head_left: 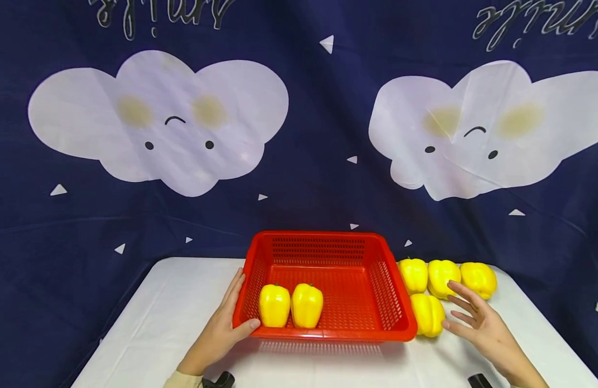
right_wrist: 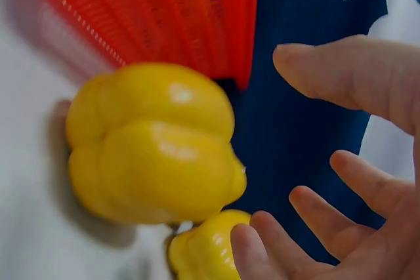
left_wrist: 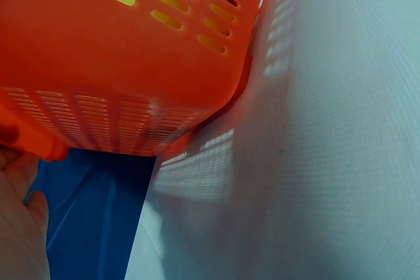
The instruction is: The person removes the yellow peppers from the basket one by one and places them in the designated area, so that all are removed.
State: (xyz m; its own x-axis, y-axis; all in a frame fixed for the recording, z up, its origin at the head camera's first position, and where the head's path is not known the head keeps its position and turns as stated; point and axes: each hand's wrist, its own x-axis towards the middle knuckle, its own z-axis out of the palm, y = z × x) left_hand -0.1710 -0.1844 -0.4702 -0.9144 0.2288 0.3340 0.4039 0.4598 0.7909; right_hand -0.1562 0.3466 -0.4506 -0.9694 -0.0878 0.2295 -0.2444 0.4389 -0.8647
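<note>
A red plastic basket (head_left: 323,334) with slotted walls stands on the white table. Two yellow bell peppers (head_left: 274,306) stand side by side in its front left part. My left hand (head_left: 223,328) grips the basket's front left corner, thumb over the rim and fingers along the outer side. To the right of the basket, my right hand (head_left: 483,328) hovers with spread fingers and holds nothing. Nearest to it is a yellow bell pepper (head_left: 427,315) beside the basket wall, also large in the right wrist view (right_wrist: 154,145). Three more peppers (head_left: 443,277) form a row behind that one.
The white tabletop (head_left: 148,318) extends to both sides of the basket. Right behind the table hangs a dark blue cloth (head_left: 323,188) printed with white clouds and small triangles. Dark straps (head_left: 223,380) show at the wrists.
</note>
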